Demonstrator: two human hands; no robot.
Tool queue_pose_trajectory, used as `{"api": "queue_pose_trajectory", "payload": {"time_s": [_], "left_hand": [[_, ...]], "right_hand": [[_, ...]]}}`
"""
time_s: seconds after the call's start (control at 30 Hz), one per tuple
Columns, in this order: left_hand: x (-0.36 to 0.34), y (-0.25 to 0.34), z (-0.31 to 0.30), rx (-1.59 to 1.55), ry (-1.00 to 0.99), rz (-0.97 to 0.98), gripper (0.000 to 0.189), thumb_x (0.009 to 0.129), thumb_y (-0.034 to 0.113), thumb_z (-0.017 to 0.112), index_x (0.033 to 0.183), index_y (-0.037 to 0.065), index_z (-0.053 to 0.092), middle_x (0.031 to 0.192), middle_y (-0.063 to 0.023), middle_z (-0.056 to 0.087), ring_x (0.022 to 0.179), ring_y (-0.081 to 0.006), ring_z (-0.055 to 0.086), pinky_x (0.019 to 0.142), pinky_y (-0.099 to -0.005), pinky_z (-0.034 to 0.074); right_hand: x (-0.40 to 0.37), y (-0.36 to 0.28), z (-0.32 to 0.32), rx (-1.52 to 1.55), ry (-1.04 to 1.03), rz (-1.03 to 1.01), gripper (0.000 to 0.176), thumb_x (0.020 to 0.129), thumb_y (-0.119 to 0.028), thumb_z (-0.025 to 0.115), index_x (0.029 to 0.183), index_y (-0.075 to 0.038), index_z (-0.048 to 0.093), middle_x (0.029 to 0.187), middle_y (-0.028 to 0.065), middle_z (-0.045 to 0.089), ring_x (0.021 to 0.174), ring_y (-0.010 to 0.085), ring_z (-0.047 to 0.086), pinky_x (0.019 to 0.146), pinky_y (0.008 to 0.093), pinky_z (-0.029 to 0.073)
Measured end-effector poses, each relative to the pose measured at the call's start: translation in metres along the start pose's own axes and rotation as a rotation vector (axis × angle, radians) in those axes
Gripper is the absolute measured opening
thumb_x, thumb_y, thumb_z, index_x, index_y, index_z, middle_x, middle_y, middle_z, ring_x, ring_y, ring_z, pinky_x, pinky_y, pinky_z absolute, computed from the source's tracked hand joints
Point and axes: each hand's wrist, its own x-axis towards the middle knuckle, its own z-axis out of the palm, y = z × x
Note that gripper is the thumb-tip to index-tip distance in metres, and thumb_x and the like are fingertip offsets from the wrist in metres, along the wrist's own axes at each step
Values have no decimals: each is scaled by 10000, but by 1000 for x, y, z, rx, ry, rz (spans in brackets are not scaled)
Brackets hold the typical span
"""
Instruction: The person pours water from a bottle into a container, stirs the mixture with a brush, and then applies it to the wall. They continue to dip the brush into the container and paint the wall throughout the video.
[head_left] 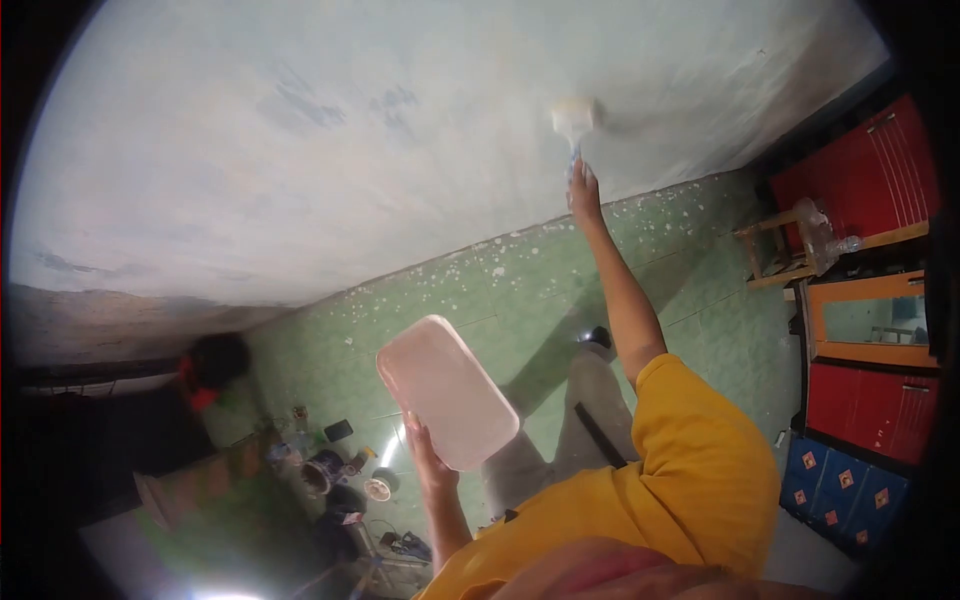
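Observation:
My right hand, at the end of a stretched-out arm, is closed round the handle of a wide paintbrush. The brush's pale, broad head is against the white wall, which has greyish patches. Lower and to the left, my left hand grips the lower-left edge of a shallow, rounded rectangular tray. The tray looks pale pink with a lighter rim and is held tilted above the floor. Some of the left fingers are hidden by it.
White spots dot the green tiled floor along the wall. At lower left stand several cans and a white roll-like object. On the right are a wooden stool, a red cabinet and a blue patterned box.

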Motion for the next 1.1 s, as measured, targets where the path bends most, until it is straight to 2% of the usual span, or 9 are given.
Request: {"api": "queue_pose_trajectory", "payload": {"time_s": [0.13,0.27,0.47,0.57,0.7,0.8,0.97,1.03,1.1], "left_hand": [[10,5,18,602,-95,380,528,882,157,570,1328,-64,391,1349,-253,427,1183,-398,468,950,-429,414],[-1,-22,28,167,42,88,538,911,176,549,1356,-58,359,1343,-252,431,1168,-379,488,947,-431,423],[-16,25,72,174,3,158,545,958,190,494,1412,-36,293,1344,-224,431,1173,-332,494,974,-416,419],[-24,42,80,12,37,118,560,971,197,483,1435,-22,258,1365,-213,414,1199,-313,478,994,-409,413],[-11,87,84,-159,13,13,539,1001,268,386,1458,34,221,1396,-157,393,1252,-269,439,1034,-402,392],[10,115,70,-244,-44,-26,524,1012,301,342,1461,58,221,1409,-126,381,1282,-250,412,1054,-399,373],[27,127,23,91,-163,152,546,1011,311,344,1472,56,199,1448,-128,336,1306,-254,382,1076,-394,342],[33,121,2,172,-147,184,559,1011,309,345,1479,50,181,1465,-134,316,1312,-258,374,1082,-391,332],[39,131,-3,78,-139,88,571,1010,302,355,1481,41,166,1474,-139,302,1317,-263,365,1086,-395,326]], "right_hand": [[-13,86,-27,-154,-12,330,410,976,-431,422,849,-62,548,610,-12,452,472,102,407,427,281,322],[-14,79,-30,-106,-99,502,412,966,-399,439,849,-29,579,586,-3,451,499,122,453,453,295,349],[-20,-133,3,-13,-149,257,402,944,-457,495,938,-67,594,600,-42,425,424,65,349,368,227,270],[-59,-279,13,37,-236,173,375,973,-386,465,878,-43,583,619,-32,432,528,65,415,464,240,332],[-71,-315,32,111,-177,1,404,974,-435,454,915,-53,572,620,-52,410,493,38,358,424,207,282],[-64,-295,46,26,-106,-24,432,992,-413,407,901,-26,575,635,0,450,544,91,432,503,264,352],[-22,-88,66,-216,31,-151,524,992,-459,348,984,9,583,713,113,563,607,205,533,581,344,434],[-17,10,67,-220,56,-48,540,992,-454,341,1027,28,582,811,157,603,632,258,560,605,376,450],[-47,0,59,-274,-17,251,475,987,-397,382,1013,35,578,820,180,603,655,293,588,624,394,467]]}}
